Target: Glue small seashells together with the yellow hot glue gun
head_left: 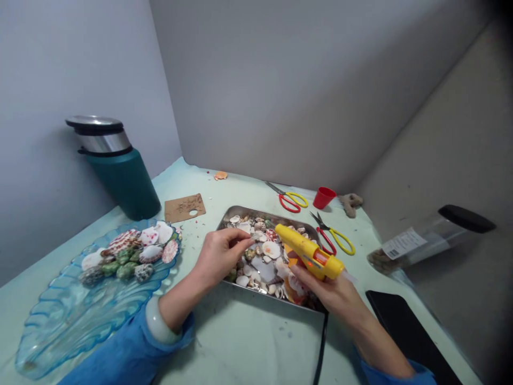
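Observation:
My right hand (pixel 326 286) is wrapped round a yellow hot glue gun (pixel 302 247), its nozzle pointing left over the metal tray (pixel 226 216). A small orange light glows on the gun's side. Over the tray's left part, my left hand (pixel 220 254) has thumb and forefinger pinched together; what lies between the tips, if anything, is too small to make out. Beneath both hands, the tray is filled with mixed seashells (pixel 265 270), white, brown and spotted. A black cord (pixel 321 342) runs from below the right hand to the front edge.
On the left, a blue clear dish (pixel 80 315) holds shells and green snail shells, with a teal bottle (pixel 124 179) behind. Brown cardboard (pixel 184 207), two scissors (pixel 289 199) (pixel 332 233) and a red cup (pixel 324 198) lie beyond. At right are a clear jar (pixel 425 240) and black phone-like slab (pixel 409 331).

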A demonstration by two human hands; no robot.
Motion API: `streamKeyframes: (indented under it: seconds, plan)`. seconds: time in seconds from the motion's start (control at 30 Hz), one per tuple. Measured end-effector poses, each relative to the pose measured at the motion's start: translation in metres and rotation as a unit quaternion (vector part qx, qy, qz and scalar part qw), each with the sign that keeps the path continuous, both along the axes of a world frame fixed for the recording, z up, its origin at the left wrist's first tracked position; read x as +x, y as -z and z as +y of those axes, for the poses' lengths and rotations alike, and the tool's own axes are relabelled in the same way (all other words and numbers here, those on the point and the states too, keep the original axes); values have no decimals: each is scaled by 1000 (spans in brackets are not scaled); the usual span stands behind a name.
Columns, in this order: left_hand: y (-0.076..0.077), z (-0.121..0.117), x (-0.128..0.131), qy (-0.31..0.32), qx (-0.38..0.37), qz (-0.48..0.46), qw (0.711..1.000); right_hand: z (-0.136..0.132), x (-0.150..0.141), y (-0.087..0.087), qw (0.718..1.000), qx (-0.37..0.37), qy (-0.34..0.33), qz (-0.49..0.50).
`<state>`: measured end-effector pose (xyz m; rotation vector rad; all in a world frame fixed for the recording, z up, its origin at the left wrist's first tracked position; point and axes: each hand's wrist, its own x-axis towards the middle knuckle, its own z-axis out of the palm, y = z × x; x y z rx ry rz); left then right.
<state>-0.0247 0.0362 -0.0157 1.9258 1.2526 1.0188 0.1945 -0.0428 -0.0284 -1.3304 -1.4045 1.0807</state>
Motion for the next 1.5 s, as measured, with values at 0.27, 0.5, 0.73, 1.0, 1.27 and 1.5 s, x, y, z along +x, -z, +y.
streamKeyframes:
  seconds: [0.27,0.5,0.73,1.0,1.27,1.5]
  plan:
    - [5,0,-1,15,-12,-23,1000,-1,1,8,999,-13,-44,-20]
    - [3,-1,2,2,0,-45,999,0,-1,-4,993,18,-42,-111]
    - [2,-3,5,3,-90,-97,991,0,0,2,994,2,-48,-102]
    - [0,-1,6,14,-175,-158,972,-1,0,2,992,-2,-63,-108]
    - [-1,1,6,38,-241,-200,949,-1,0,3,990,7,-56,-126]
    - [0,2,2,69,-277,-211,935,0,2,5,988,27,-60,-138]
